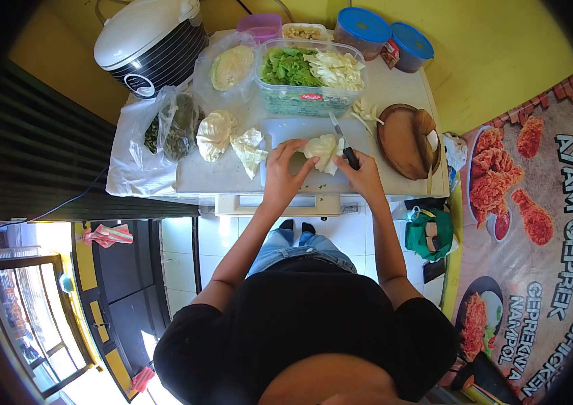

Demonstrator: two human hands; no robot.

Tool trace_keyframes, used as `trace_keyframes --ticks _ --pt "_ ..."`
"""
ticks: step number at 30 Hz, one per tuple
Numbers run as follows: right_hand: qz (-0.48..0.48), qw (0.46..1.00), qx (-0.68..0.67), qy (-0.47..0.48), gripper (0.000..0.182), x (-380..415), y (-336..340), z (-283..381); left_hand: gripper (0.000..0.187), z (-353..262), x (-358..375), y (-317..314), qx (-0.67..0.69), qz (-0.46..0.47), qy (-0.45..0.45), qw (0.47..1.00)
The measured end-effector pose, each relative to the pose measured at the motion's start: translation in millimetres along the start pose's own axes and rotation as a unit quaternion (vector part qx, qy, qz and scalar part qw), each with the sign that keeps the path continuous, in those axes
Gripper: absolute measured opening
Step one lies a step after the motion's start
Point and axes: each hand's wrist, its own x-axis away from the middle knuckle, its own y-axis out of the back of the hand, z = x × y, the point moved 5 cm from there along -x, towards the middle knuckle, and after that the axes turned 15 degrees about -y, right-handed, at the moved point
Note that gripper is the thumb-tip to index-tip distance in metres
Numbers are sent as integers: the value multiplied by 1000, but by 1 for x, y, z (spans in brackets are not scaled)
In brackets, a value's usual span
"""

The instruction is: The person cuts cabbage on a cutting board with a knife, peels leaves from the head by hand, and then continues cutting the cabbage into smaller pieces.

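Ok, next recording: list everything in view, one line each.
white plastic cutting board: 1, white, table centre
pale cabbage piece: 1, on board
black-handled knife: 1, at cabbage
clear tub of greens: 1, behind board
round wooden plate: 1, brown, right
white rice cooker: 1, far left
blue-lidded jars: 2, back right
loose cabbage chunks: 2, left of board
left hand: on cabbage
right hand: grips knife

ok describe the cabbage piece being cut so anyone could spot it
On the white table, find the clear cutting board before the salad tub. The cabbage piece lies there between both hands, left hand, right hand with the knife; other cabbage pieces lie untouched.
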Motion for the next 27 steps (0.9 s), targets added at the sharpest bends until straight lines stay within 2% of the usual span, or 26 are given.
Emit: trace_keyframes --ticks 3,6,9,12,14,15,17,18,20,21,23,27 --pt "-9 1000 6 -7 35 -3 5 -6 34 2 4 -11 9 15 5 1000" --pt "-57 998 12 0 35 -4 14 -7 35 4 9 -9 -10 -1 16 1000" --pt "-70 997 24 4 33 -2 23 -7 33 10 14 -9 -28 31 -4 999" --pt "-71 996 49 19 40 9 24 1 34 6 12 -9 -72 54 -20 996" --pt "-125 988 5 93 44 31 26 19 36 4 11 -10 -81 54 -21 995" --pt "-125 988 6 93 44 42 26 26 36 4 10 -10 -81 54 -21 995" --pt "26 996 -84 33 45 57 16 34 37 2 9 -12 -84 53 -22 995" --pt "26 996 -84 32 45 63 16 37 37 3 8 -13 -84 54 -21 995" --pt "108 994 6 -28 43 69 4 36 39 2 5 -15 -85 58 -40 994" --pt "106 994 6 -28 43 68 4 33 39 2 5 -16 -83 59 -41 994" --pt "118 991 61 -21 44 62 3 25 43 12 6 -17 36 8 57 998" --pt "126 988 84 -23 43 65 6 23 47 18 4 -13 59 17 72 996"
